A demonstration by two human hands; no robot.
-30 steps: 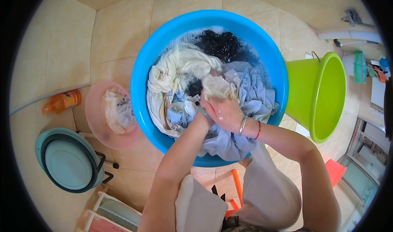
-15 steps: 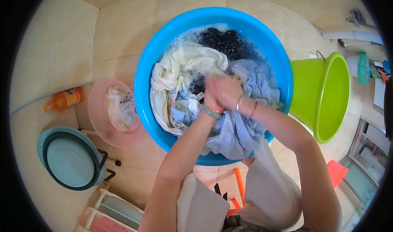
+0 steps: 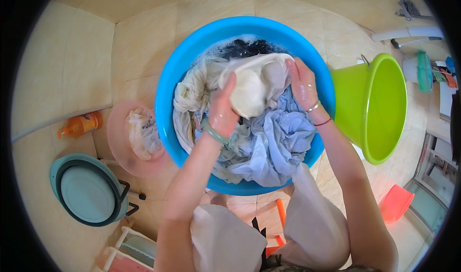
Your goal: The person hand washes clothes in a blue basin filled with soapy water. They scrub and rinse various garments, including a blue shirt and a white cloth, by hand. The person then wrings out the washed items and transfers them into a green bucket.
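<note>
A wet white cloth (image 3: 249, 89) is stretched between my two hands above the wash in a large blue basin (image 3: 165, 109). My left hand (image 3: 223, 111), a pale green bangle at its wrist, grips the cloth's left side. At the far right corner, the fingers of my right hand (image 3: 302, 85) close on its edge. Under and in front of the cloth lies a light blue garment (image 3: 283, 142), crumpled and wet. Cream-coloured laundry (image 3: 189, 92) is heaped at the basin's left. Dark fabric (image 3: 245, 47) sits in sudsy water at the far side.
To the right a lime green bucket (image 3: 350, 97) lies tilted. Left of the basin are a pink tub (image 3: 117, 142) with cloth inside, an orange bottle (image 3: 79, 124) and a grey-green folding basin (image 3: 89, 195). A red container (image 3: 396, 205) stands at the lower right, an orange stool (image 3: 278, 214) below.
My hands, pressed together over the laundry half a second ago, have parted. The white cloth now spreads between them, raised off the pile.
</note>
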